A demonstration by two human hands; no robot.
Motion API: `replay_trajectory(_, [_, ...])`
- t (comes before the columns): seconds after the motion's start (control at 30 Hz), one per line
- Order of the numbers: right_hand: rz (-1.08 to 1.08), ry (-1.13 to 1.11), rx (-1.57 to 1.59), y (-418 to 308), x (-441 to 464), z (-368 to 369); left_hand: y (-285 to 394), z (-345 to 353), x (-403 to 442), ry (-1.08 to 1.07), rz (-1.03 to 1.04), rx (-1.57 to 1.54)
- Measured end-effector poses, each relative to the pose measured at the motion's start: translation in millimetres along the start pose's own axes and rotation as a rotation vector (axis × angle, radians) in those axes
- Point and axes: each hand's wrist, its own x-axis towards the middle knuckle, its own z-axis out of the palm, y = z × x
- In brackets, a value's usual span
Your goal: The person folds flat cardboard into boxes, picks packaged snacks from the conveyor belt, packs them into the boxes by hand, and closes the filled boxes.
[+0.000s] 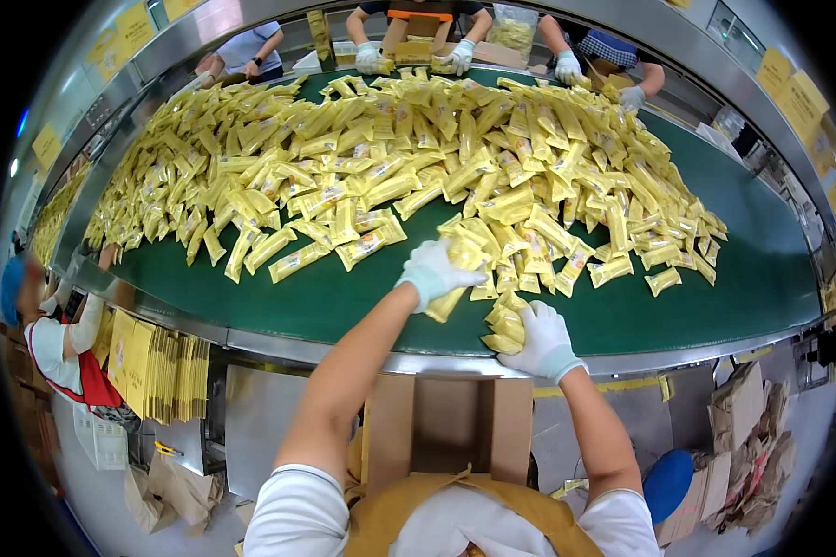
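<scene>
My left hand (437, 272), in a white glove, has its fingers curled on some yellow packets (471, 243) at the near edge of a large heap. Closer to the belt's front rim, my right hand (541, 343), also gloved, grips a small bunch of yellow packets (505, 320). How many each hand holds is hard to make out. The heap of sealed yellow packets (372, 153) is spread over a green conveyor belt (344, 306). Below the belt, directly before my body, stands an open cardboard box (450, 418).
A metal rail (279, 348) edges the belt. Across it, co-workers' gloved hands (370, 58) handle packets near a carton (418, 28). At left, a person in a red apron (85, 367) stands by flattened yellow cartons (153, 362). Right are a blue stool (669, 485) and brown paper (757, 436).
</scene>
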Motion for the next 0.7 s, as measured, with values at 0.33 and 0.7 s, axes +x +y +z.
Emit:
replay_trajectory(0.33, [-0.206, 0.135, -0.064, 5.7, -8.1, 9.1, -67.5, -16.9, -85.6, -0.063, 0.15, 0.64])
replay_trajectory(0.7, [0.11, -0.006, 0.585, 4.3, -6.0, -23.9, -96.2, -8.9, -104.6, 0.134, 0.006, 0.517])
